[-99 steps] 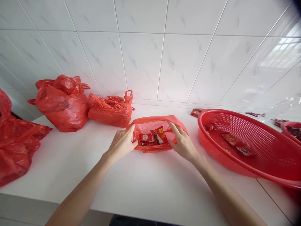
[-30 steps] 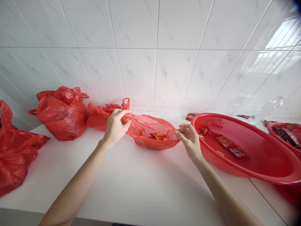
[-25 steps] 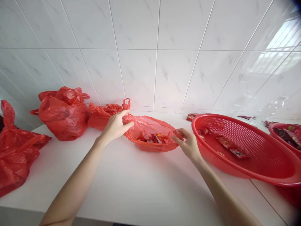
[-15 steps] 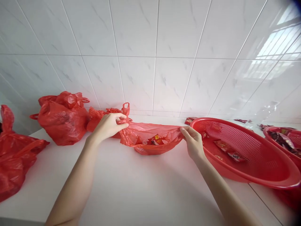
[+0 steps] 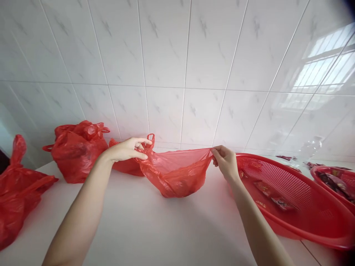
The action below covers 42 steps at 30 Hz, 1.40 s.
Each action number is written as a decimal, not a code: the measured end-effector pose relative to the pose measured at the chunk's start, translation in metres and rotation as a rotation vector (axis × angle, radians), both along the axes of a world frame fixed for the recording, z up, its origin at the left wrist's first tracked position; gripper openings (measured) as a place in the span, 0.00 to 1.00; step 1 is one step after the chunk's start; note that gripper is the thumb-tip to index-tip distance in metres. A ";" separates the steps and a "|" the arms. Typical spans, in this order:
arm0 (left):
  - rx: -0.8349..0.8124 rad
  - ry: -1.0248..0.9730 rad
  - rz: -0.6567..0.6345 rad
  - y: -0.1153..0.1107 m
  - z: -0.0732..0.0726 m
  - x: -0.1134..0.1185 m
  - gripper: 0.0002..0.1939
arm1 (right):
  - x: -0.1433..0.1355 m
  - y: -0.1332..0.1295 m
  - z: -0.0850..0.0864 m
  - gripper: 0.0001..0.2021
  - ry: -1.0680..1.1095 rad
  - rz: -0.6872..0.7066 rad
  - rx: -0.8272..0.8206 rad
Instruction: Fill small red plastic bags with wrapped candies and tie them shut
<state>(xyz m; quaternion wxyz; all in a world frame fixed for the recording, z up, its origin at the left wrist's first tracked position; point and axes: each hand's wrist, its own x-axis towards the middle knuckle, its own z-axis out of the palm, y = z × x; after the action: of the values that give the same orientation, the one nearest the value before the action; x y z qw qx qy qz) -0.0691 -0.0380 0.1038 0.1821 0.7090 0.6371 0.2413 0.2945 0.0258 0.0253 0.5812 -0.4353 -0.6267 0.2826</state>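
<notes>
Lifting a small red plastic bag (image 5: pixel 177 177) by its two top ends, mouth stretched wide and taut between the hands, belly sagging to touch or nearly touch the white counter (image 5: pixel 155 229) at centre. Left hand (image 5: pixel 126 149) pinching the bag's left end, thumb and forefinger closed on the plastic, remaining fingers extended and slightly spread. Right hand (image 5: pixel 226 162) clamped on the right end, fingertips bunched tight around the film. Judged as the gather-and-close stage: next move probably calls for bringing both ends together above the load, keeping the pull even so the thin film neither tears nor spills its contents, now hidden by the bag's front wall. Tight on the right: big red mesh basket (image 5: pixel 291 207) just beside the right wrist, rim near the forearm, a few packets lying inside. Close behind the left hand, another red bag with a loop handle (image 5: pixel 124 166); further left a fuller knotted bag (image 5: pixel 77 151), and one more at the far-left edge (image 5: pixel 19 192). Tiled wall (image 5: pixel 177 74) right behind. Open room only toward the near side of the counter and upward.
</notes>
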 end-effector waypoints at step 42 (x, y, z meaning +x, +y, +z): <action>0.271 -0.495 -0.340 -0.006 0.021 0.111 0.19 | -0.004 -0.017 0.015 0.09 0.133 0.387 -0.064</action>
<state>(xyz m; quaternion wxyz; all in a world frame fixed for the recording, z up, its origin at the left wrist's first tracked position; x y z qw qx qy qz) 0.0422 -0.0436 0.1250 0.2729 0.7428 0.4083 0.4550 0.2908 0.0092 0.0403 0.5422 -0.3054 -0.6496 0.4366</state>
